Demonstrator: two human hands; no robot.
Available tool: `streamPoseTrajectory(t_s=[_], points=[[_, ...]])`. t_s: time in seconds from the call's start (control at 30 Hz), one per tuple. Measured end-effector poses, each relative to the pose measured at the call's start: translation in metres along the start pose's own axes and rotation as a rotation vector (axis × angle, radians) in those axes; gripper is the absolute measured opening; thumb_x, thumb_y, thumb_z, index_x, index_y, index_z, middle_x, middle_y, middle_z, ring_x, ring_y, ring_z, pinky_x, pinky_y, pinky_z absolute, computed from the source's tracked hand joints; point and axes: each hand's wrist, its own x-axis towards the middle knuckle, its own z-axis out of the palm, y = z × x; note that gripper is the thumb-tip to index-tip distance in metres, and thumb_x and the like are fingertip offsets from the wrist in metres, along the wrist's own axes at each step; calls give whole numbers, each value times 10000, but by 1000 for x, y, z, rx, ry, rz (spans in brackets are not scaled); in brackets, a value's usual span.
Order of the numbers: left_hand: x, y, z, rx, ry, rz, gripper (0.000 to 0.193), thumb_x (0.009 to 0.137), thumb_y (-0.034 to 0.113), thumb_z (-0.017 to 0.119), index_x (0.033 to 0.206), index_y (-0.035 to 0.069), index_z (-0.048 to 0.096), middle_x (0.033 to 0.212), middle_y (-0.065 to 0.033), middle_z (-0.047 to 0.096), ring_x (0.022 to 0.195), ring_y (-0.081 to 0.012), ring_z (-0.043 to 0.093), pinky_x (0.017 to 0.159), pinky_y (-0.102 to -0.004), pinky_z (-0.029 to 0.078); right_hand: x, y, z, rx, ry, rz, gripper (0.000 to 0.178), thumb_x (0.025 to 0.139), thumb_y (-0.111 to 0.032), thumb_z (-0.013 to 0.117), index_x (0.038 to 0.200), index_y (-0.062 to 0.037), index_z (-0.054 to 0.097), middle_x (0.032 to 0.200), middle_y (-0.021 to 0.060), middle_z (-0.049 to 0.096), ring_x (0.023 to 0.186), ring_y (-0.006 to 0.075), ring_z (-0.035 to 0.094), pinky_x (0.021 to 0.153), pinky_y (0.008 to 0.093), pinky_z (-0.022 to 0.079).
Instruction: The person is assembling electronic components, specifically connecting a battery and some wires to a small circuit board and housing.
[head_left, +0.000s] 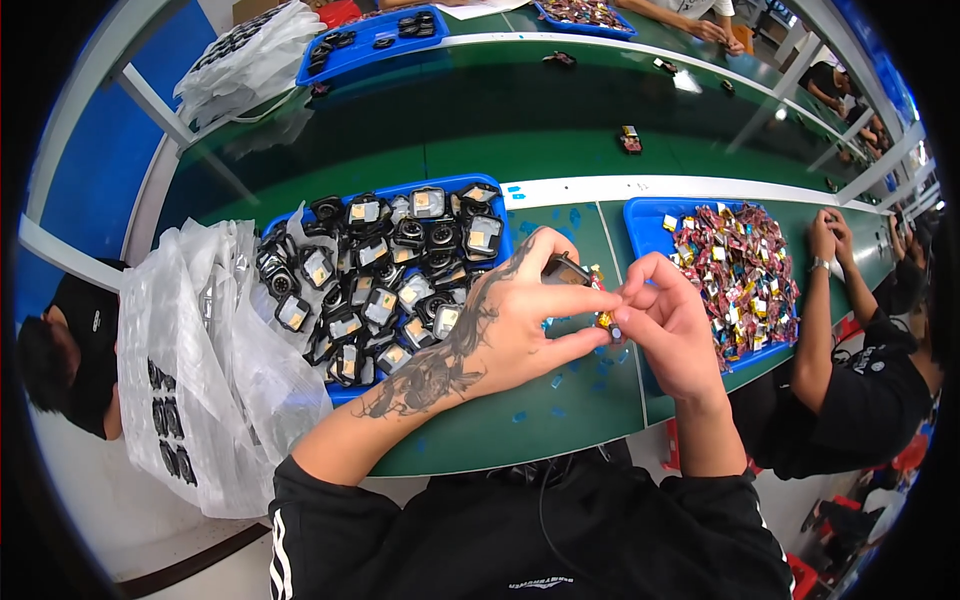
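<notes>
My left hand (525,310), its forearm tattooed, is closed around a dark watch case (566,270) that shows beyond the curled fingers. Its thumb and index fingertip meet the fingertips of my right hand (665,325) over the green bench. Between those tips is a small yellow battery part (607,321), mostly covered by fingers. My right hand pinches at this part. Left of my hands, a blue tray (508,225) is heaped with black watch cases (410,290). At the right, another blue tray (648,232) holds a pile of small wired battery parts (735,285).
Clear plastic sheets (195,370) with black pieces hang over the bench's left side. Small blue scraps (560,382) lie on the bench (480,445). A green conveyor belt (480,130) runs beyond a white rail (590,190). A co-worker's arms (815,330) are at the right.
</notes>
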Motion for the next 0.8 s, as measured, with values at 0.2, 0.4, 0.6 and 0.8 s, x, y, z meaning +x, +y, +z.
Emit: streamPoseTrajectory(t_s=[0.2, 0.4, 0.6, 0.8], points=[[0, 5, 1, -46, -1, -67, 239, 716, 68, 789, 949, 86, 741, 959, -86, 532, 851, -159, 569, 708, -267, 474, -3, 2, 5, -91, 29, -31, 195, 900, 30, 607, 1010, -40, 462, 858, 38, 628, 756, 59, 603, 666, 192, 491], [1, -5, 4, -321, 12, -287, 145, 778, 103, 768, 877, 14, 709, 961, -65, 537, 837, -107, 545, 639, -232, 449, -7, 7, 7, -266, 9, -50, 203, 876, 25, 649, 1014, -20, 507, 913, 35, 629, 799, 65, 610, 703, 203, 492], [2, -7, 6, -247, 139, -269, 130, 798, 128, 759, 870, 35, 705, 968, -55, 532, 802, -97, 535, 597, -223, 422, 2, -1, 4, -580, 76, -259, 264, 885, 26, 593, 1147, 7, 568, 1049, 98, 622, 939, 142, 623, 791, 273, 510], [0, -3, 4, -29, 90, -177, 132, 775, 130, 753, 864, 45, 706, 939, -89, 551, 762, -151, 552, 601, -270, 443, 22, -19, 15, -860, 16, -414, 91, 841, 3, 672, 912, 17, 617, 812, 96, 651, 713, 183, 655, 652, 280, 523]])
